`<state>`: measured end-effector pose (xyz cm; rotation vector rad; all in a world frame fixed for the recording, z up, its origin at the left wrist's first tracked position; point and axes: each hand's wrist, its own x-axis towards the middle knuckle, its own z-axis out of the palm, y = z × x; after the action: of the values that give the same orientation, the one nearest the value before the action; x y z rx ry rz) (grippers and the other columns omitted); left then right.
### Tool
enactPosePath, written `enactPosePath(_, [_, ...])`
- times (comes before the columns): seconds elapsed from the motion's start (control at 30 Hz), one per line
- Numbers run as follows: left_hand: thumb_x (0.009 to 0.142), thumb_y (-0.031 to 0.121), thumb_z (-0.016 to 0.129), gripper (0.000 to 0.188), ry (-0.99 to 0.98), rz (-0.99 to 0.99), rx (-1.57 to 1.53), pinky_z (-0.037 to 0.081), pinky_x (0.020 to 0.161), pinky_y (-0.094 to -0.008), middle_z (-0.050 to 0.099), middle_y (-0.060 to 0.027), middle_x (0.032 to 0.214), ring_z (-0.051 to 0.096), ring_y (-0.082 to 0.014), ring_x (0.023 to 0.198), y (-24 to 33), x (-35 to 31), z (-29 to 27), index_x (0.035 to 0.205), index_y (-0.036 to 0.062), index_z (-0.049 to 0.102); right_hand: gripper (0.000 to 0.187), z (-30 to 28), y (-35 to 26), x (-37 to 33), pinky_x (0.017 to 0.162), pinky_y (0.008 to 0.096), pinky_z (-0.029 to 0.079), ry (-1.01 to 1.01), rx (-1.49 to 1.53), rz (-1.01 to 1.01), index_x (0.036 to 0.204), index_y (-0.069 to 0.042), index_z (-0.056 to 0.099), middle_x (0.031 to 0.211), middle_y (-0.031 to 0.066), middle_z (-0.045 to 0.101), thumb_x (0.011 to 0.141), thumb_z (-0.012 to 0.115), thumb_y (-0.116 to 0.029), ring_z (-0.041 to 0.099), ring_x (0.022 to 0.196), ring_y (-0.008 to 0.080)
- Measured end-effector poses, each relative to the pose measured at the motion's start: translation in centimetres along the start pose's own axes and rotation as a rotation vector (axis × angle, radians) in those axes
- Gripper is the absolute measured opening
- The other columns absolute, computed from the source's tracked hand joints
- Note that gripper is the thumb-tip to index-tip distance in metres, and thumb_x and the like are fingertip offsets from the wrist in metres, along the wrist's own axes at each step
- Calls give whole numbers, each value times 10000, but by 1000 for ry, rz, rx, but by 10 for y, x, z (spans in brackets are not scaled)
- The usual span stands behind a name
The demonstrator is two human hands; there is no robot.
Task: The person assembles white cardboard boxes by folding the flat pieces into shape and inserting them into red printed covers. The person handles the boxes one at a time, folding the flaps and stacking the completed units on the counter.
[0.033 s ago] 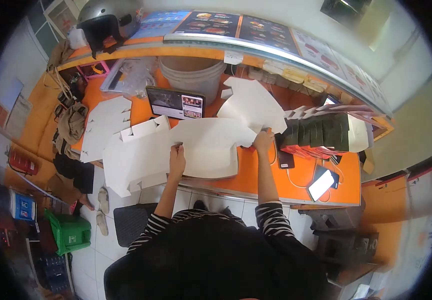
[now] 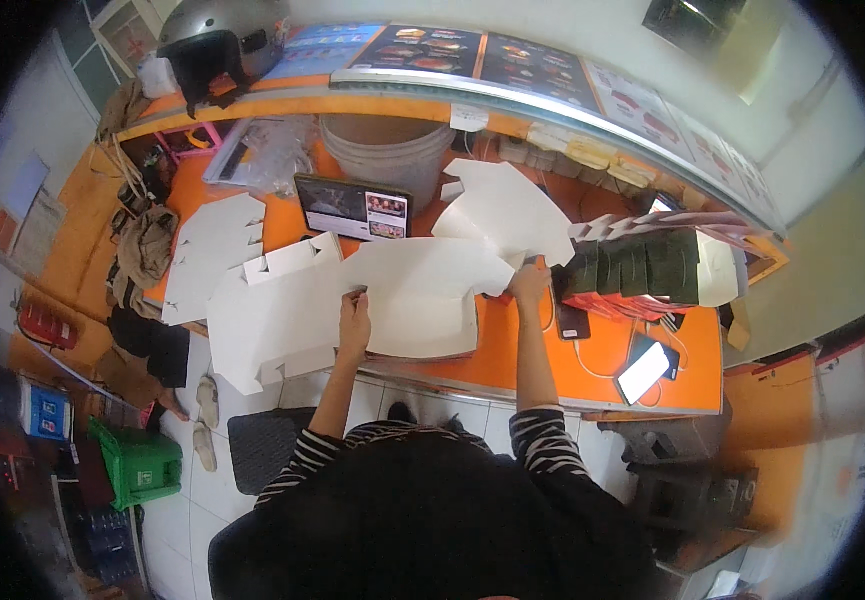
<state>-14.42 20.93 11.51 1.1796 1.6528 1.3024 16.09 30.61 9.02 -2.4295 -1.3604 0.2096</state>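
Observation:
My left hand [image 2: 355, 322] is closed at the lower edge of a white cardboard box blank [image 2: 423, 265], its fingers pinching the card. At the right end of the same blank, my right hand [image 2: 530, 282] grips the edge, fingers partly hidden by the card. The held piece bows slightly between both hands, above a stack of white blanks [image 2: 443, 330]. To its left spreads a large white blank [image 2: 273, 315] with notched flaps, and another [image 2: 508, 210] lies beyond my right hand. Where the sheets overlap, I cannot tell which edges belong together.
Folded dark-and-red boxes [image 2: 633, 270] stand in a row at the right. Near them lie a lit phone [image 2: 643, 373] and cables. A tablet [image 2: 355, 208] leans before a white bucket [image 2: 383, 155]. Another blank [image 2: 215, 250] lies at the left of the orange counter [image 2: 593, 365].

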Motion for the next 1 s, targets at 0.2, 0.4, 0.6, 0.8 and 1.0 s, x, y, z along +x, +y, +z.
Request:
enactPosePath(0.2, [839, 145, 500, 256, 194, 193, -33, 371, 854, -340, 498, -138, 1032, 481, -239, 966, 17, -26, -17, 1037, -16, 478, 327, -18, 15, 0, 821, 360, 399, -43, 736, 24, 948, 31, 598, 998, 234, 547, 715, 554, -196, 495, 967, 308])
enactPosePath(0.4, [765, 60, 562, 280, 190, 539, 20, 393, 810, -341, 490, -123, 1033, 479, -231, 969, 72, -47, -12, 1029, 5, 488, 281, -23, 12, -43, 745, 261, 417, 17, 1302, -12, 1040, 37, 541, 917, 84, 591, 819, 492, -128, 549, 826, 155])
enactPosePath(0.6, [703, 37, 610, 349, -64, 718, -25, 402, 798, -334, 498, -129, 1052, 488, -258, 969, 119, -47, 14, 1035, 32, 499, 236, -52, 19, -63, 668, 235, 408, -511, 1295, -139, 1008, -2, 558, 892, 31, 586, 845, 486, -157, 518, 764, 88])
enactPosePath(0.8, [656, 54, 625, 438, -88, 969, 257, 307, 925, -403, 451, -121, 1185, 402, -292, 1111, 134, -45, 29, 1079, 74, 512, 283, -40, 56, -70, 703, 262, 414, -67, 1040, -306, 1079, 39, 506, 900, 82, 580, 861, 472, -138, 523, 784, 144])
enactPosePath(1.0, [663, 128, 629, 555, -406, 981, 268, 236, 972, -417, 369, -129, 1298, 312, -303, 1205, 150, -50, 15, 1189, 87, 458, 225, -53, 56, -96, 634, 267, 397, 281, 1025, -244, 954, 42, 481, 811, 110, 551, 893, 445, -171, 495, 704, 156])
